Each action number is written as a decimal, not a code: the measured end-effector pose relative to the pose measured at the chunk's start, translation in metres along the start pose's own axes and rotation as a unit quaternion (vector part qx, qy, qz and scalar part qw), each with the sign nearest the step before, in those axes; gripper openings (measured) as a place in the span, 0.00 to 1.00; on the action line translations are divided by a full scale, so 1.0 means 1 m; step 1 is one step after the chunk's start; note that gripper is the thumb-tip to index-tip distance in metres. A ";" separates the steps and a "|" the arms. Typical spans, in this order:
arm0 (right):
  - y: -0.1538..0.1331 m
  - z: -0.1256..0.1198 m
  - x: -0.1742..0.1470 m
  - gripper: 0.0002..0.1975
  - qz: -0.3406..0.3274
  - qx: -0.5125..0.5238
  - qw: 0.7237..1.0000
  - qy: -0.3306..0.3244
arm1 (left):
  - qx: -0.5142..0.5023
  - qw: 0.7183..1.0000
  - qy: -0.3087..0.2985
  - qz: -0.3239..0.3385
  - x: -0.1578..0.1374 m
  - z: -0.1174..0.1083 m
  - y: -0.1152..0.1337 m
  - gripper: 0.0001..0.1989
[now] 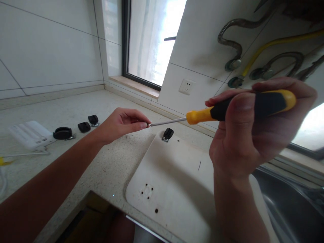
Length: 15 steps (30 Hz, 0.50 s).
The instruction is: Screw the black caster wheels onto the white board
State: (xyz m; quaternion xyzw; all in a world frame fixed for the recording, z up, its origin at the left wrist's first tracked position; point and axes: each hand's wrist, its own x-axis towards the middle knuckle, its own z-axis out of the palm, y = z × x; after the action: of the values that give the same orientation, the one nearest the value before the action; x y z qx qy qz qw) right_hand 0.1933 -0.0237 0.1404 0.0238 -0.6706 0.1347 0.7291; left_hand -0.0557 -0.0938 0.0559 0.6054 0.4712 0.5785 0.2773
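In my right hand (243, 135) is a screwdriver (227, 108) with a yellow and black handle, its metal shaft pointing left. The thumb and fingers of my left hand (126, 123) pinch what looks like a small screw (148, 125) at the screwdriver's tip. Below the shaft, a black caster (168, 134) with a metal plate sits at the far left corner of a white panel (182, 175). That panel has a group of several small holes near its left edge and a larger hole at the front.
On the speckled counter (108, 172) at left lie a black round part (62, 133), two more black casters (84, 127), and a white power bank (30, 135) with a cable. A metal sink (286, 206) is at right. Behind are a wall socket (187, 86), a window (154, 40) and hoses.
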 end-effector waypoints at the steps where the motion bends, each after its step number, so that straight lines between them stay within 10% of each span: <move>1: 0.001 0.000 0.000 0.09 0.005 -0.006 1.000 0.000 | -0.005 1.000 -0.002 -0.001 0.000 0.000 0.000 0.09; 15: -0.005 0.010 -0.002 0.08 -0.006 -0.042 0.999 0.025 | -0.019 1.000 0.001 0.001 -0.001 0.005 -0.001 0.10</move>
State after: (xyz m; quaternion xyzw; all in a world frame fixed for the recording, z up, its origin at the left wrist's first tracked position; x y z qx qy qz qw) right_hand 0.1850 -0.0306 0.1403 -0.0059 -0.6571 0.1025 0.7468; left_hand -0.0512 -0.0931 0.0533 0.5996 0.4603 0.5881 0.2876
